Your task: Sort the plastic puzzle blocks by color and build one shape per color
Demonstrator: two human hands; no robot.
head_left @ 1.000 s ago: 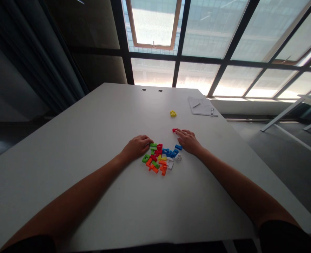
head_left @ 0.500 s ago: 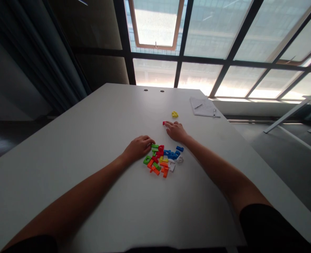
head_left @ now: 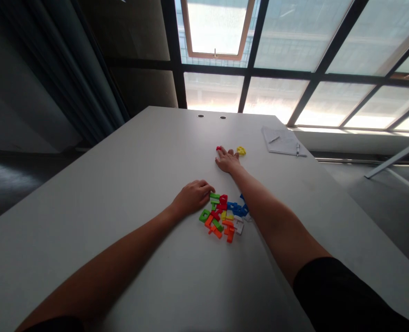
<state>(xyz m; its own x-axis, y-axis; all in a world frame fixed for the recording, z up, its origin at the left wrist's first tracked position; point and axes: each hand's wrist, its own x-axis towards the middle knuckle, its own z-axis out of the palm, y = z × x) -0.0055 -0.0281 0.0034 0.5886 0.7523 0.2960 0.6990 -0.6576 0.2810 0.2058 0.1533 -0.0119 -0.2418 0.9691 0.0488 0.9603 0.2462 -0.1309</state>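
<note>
On the white table (head_left: 121, 193), a loose pile of coloured plastic puzzle pieces (head_left: 223, 216) lies in green, red, blue, yellow, orange and white. My right hand (head_left: 227, 161) is far up the table beyond the pile, its fingertips on a small red plastic piece (head_left: 219, 148). A small yellow plastic piece (head_left: 241, 150) sits just to the right of that hand, apart from it. My left hand (head_left: 192, 197) rests on the tabletop with its fingers lightly curled, holding nothing, at the pile's left edge near a green piece (head_left: 214, 196). My right forearm hides part of the blue pieces.
Papers with a pen (head_left: 283, 141) lie at the table's far right corner. Two round holes (head_left: 211, 116) pierce the tabletop near its far edge. Beyond the edge stands a large window (head_left: 273, 55). The table's side edges drop to a dark floor.
My right hand has slid forward, away from the pile, carrying the red piece up beside the yellow piece. My left hand has stayed by the pile. The view has shifted slightly.
</note>
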